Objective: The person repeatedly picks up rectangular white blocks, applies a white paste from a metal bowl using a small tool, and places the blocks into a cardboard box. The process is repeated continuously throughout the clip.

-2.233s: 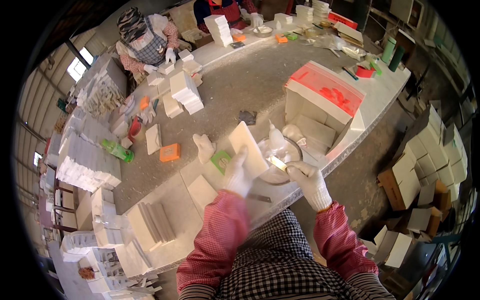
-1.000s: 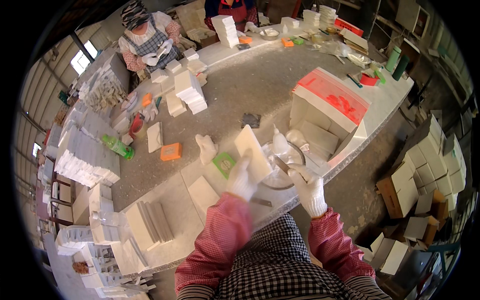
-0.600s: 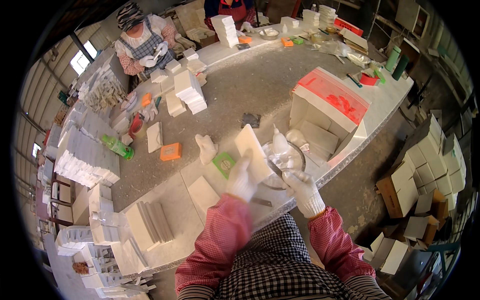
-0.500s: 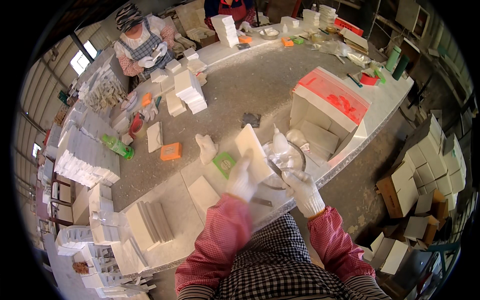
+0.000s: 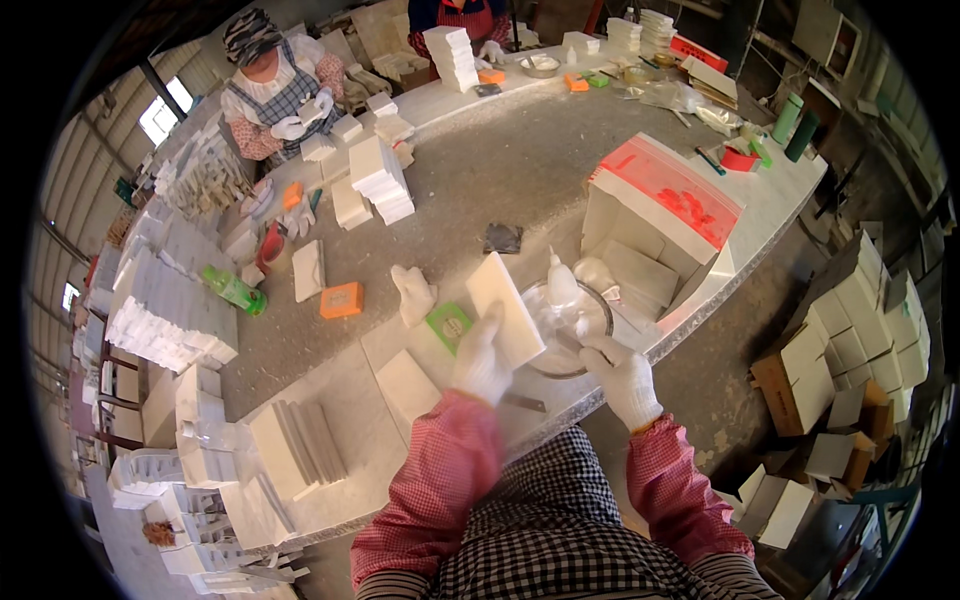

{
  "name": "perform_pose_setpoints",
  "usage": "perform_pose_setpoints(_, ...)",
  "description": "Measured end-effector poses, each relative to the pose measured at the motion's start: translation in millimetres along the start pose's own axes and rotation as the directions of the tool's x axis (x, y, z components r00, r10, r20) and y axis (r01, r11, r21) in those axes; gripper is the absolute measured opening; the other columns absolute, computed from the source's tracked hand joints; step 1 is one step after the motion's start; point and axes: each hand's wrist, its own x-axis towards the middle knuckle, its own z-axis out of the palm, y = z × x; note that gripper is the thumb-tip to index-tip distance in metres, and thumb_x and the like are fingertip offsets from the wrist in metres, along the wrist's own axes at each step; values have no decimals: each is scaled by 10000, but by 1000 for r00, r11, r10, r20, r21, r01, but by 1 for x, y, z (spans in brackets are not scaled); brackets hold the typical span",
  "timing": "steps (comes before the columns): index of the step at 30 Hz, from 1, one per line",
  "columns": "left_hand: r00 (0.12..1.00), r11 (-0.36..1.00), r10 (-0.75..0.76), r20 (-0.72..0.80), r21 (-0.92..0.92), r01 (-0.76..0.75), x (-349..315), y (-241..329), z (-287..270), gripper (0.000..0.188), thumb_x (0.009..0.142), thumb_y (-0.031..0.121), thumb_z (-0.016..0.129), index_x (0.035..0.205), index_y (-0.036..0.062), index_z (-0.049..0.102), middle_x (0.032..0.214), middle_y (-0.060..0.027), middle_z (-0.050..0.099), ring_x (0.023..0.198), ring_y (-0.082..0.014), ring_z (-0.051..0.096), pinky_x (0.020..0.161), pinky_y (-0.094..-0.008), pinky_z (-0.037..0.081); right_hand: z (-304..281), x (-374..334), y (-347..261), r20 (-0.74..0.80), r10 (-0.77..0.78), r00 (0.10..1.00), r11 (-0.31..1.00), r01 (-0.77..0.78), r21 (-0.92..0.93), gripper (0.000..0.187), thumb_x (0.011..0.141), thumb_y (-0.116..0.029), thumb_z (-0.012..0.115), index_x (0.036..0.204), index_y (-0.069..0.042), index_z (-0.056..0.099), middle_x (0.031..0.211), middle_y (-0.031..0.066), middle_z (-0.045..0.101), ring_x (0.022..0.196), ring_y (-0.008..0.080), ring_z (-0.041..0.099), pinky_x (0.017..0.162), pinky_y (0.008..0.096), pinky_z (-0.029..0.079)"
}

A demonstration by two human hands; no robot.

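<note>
A thin white stone tile (image 5: 512, 312) is held tilted up in my gloved left hand (image 5: 482, 370), its fingers behind it. My gloved right hand (image 5: 622, 385) is closed at the near right rim of a round bowl (image 5: 607, 322) holding white paste. The flat blade it grips is hardly visible now, lying low over the paste. A white squeeze bottle (image 5: 562, 285) with a pointed nozzle leans in the bowl. Left of the tile lies a green box (image 5: 449, 327). Another flat metal blade (image 5: 524, 403) rests on the table below the tile.
An open carton (image 5: 655, 215) with a red taped flap stands beyond the bowl. To the left lie stacked tiles (image 5: 300, 448), a crumpled white cloth (image 5: 413, 295) and an orange box (image 5: 341, 300). A co-worker (image 5: 285, 95) handles a piece across the table. Cartons (image 5: 845, 330) fill the right floor.
My right hand has moved slightly right and down, drawing the dark blade away from the tile's edge toward the bowl. The tile has barely shifted. The co-worker's hands have moved a little.
</note>
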Motion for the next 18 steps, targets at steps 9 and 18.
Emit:
perform_pose_setpoints(9, 998, 993, 60, -30, 100, -57, -6, -2, -2, 405, 1039, 239, 649, 1354, -7, 582, 1261, -98, 671, 1136, -239, 666, 1018, -405, 546, -11, 54, -23, 193, -202, 960, 713, 279, -644, 249, 924, -325, 680, 1100, -166, 756, 1116, 150, 724, 982, 338, 690, 804, 452, 561)
perform_pose_setpoints(18, 993, 949, 66, -96, 313, -32, 12, -10, -37, 453, 1026, 321, 666, 1315, -25, 618, 1207, -79, 687, 1116, -186, 655, 1002, -344, 522, 41, 143, -3, 236, 69, 969, 672, 129, -729, 596, 889, -523, 694, 1331, -126, 653, 1272, 173, 684, 1209, 398, 629, 1104, 501, 438)
